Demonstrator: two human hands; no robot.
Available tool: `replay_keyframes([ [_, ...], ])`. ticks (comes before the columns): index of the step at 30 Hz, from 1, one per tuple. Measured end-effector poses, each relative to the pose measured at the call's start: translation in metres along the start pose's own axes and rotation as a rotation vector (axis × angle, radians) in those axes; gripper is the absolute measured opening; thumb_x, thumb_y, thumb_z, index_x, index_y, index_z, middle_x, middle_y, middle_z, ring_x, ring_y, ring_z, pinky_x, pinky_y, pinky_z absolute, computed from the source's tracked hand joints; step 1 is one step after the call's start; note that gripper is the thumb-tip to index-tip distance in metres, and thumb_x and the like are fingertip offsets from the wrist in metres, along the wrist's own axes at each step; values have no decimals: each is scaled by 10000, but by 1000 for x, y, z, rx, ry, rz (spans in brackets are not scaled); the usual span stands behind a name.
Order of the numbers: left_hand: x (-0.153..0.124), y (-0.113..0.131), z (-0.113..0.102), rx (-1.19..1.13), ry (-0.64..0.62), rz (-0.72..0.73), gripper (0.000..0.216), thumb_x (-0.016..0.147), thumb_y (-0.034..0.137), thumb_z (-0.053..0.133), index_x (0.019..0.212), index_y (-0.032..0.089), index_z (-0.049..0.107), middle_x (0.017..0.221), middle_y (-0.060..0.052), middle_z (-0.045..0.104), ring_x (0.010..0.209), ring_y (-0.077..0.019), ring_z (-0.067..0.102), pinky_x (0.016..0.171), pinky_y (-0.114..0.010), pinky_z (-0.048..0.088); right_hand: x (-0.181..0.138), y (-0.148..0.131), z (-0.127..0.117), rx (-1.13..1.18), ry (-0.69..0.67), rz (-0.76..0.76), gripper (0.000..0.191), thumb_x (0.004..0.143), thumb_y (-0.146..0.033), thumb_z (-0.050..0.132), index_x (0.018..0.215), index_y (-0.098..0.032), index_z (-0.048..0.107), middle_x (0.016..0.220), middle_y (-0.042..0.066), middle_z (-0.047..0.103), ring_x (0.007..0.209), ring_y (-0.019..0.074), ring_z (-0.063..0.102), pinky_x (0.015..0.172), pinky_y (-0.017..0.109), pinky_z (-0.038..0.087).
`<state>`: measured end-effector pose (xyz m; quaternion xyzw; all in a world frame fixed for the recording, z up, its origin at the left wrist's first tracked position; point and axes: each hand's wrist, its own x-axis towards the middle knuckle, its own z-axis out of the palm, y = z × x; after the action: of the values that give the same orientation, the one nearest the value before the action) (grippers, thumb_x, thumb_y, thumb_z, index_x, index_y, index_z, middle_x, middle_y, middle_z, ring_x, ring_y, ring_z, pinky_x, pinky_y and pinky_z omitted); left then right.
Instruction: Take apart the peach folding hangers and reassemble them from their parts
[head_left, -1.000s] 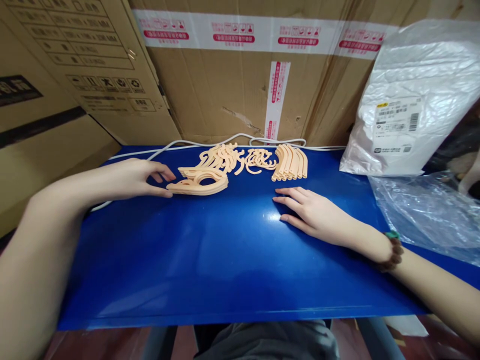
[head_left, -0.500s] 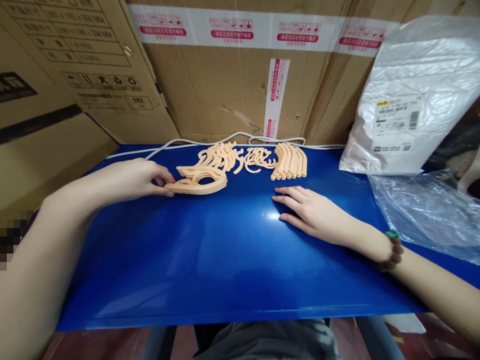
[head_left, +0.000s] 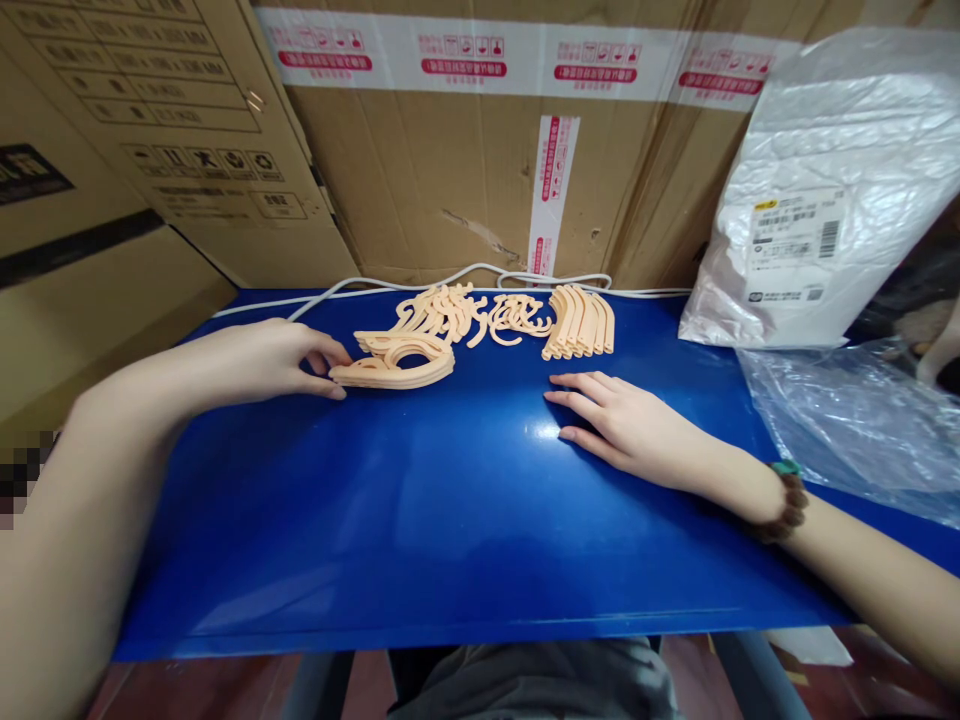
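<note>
A stack of pale orange folding hangers lies folded on the blue table, left of the middle. At its left end is my left hand, thumb and fingers apart, with the stack's tip between them. Behind the stack is a heap of loose pale orange hanger parts with hooked ends. Small curved hooks are piled to the right of that heap. Further right, several curved hanger arms lie side by side in layers. My right hand rests open on the table in front of them, holding nothing.
Cardboard boxes wall off the back and left of the blue table. A white cable runs along the rear edge. A white plastic mailer stands at the back right, beside clear plastic wrap.
My left thumb has come slightly away from the front of the hanger stack, and the hand has opened a little. The right hand and the hanger parts stay where they were.
</note>
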<state>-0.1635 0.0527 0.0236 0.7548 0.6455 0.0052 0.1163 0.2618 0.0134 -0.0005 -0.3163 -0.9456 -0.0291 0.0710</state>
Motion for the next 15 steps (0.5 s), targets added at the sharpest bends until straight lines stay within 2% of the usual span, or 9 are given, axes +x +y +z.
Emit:
replay_keyframes([
  [2, -1, -5, -2, -39, -121, 71, 479, 744, 450, 587, 1154, 218, 680, 990, 23, 753, 879, -181, 670, 766, -231, 486, 0, 0, 0, 11, 8, 2, 444, 1016, -406, 419, 1331, -134, 576, 1398, 172, 553, 1226, 287, 575, 1023, 488, 489],
  [3, 0, -8, -4, -50, -134, 85, 491, 773, 395, 522, 1203, 196, 649, 1043, 2, 744, 909, -182, 667, 798, -244, 492, 0, 0, 0, 16, 11, 2, 440, 1014, -403, 426, 1327, -134, 579, 1393, 174, 557, 1224, 287, 577, 1022, 490, 490],
  [6, 3, -8, -8, 15, 3, 51, 511, 795, 282, 434, 1258, 143, 599, 1166, -60, 703, 991, -201, 650, 903, -307, 484, 0, 0, 0, 20, 16, -2, 436, 1013, -400, 432, 1319, -131, 586, 1388, 174, 561, 1224, 287, 578, 1027, 490, 488],
  [8, 6, -3, -7, 75, 80, 64, 523, 845, 304, 449, 1327, 121, 541, 1276, -106, 648, 1079, -232, 622, 966, -360, 456, 0, 0, 1, 19, 14, -2, 441, 1014, -405, 427, 1323, -132, 583, 1391, 172, 559, 1231, 286, 574, 1033, 491, 485],
  [12, 14, 11, 1, 54, 97, 190, 601, 923, 418, 460, 1427, 93, 426, 1418, -143, 549, 1243, -252, 531, 1059, -375, 387, 0, 0, 1, 44, 27, 4, 425, 1005, -400, 450, 1329, -157, 581, 1386, 169, 565, 1230, 284, 579, 1023, 498, 496],
  [15, 16, 17, 6, 54, 82, 204, 568, 951, 387, 417, 1446, 108, 404, 1378, -119, 583, 1202, -241, 554, 1035, -351, 397, 0, 0, 0, 48, 31, 3, 418, 1003, -397, 456, 1323, -161, 585, 1384, 168, 567, 1228, 283, 581, 1021, 497, 497],
])
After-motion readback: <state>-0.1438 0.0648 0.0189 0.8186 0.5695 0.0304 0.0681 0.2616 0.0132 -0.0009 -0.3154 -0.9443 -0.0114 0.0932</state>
